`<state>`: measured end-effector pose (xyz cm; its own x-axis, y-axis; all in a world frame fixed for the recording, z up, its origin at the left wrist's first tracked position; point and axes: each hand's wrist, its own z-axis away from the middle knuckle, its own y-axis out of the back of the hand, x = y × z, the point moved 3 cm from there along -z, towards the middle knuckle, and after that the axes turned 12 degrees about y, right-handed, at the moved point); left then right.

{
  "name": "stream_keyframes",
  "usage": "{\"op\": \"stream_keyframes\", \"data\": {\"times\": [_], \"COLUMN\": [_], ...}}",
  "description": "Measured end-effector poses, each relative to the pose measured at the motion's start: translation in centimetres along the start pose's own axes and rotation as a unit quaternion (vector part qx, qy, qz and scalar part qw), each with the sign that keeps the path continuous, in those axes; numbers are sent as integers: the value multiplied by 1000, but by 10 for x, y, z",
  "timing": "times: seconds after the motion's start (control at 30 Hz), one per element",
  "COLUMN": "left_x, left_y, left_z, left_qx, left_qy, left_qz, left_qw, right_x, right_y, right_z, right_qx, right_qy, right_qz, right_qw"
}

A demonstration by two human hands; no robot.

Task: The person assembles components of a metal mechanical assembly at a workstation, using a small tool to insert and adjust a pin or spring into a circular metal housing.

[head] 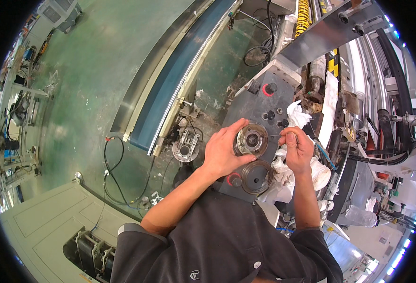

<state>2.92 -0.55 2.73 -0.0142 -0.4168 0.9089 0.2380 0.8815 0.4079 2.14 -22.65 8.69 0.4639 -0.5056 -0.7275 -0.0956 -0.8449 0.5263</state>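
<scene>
My left hand (224, 150) grips a round metal part (252, 140) with a hub at its centre, thumb and fingers spread around its rim. From the right, my right hand (296, 143) holds a thin metal rod (274, 136), whose tip meets the face of the round part near its edge. Just below the part lies a round metal ring (257, 177) on the dark machine plate (250, 102). Crumpled white cloths or paper (282, 169) lie beside and partly under my right forearm.
A blue conveyor belt (179, 85) runs along the left. Black knobs (271, 87) stand up from the plate. A metal bracket (185, 145) sits near the belt's end, and a cable (105, 169) loops over the green floor. Rollers and a steel arm (328, 32) rise at upper right.
</scene>
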Motion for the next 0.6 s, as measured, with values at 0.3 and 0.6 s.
{"op": "stream_keyframes", "data": {"times": [0.3,0.6], "left_x": [0,0], "left_y": [-1,-1], "left_z": [0,0], "left_qx": [-5,-2], "left_qy": [10,4], "left_qz": [-4,-1], "left_qw": [1000,1000], "right_x": [-1,0], "right_y": [-1,0], "right_z": [-2,-1], "right_qx": [-14,-33], "right_qy": [23,62], "right_qz": [20,33], "right_qw": [999,997]}}
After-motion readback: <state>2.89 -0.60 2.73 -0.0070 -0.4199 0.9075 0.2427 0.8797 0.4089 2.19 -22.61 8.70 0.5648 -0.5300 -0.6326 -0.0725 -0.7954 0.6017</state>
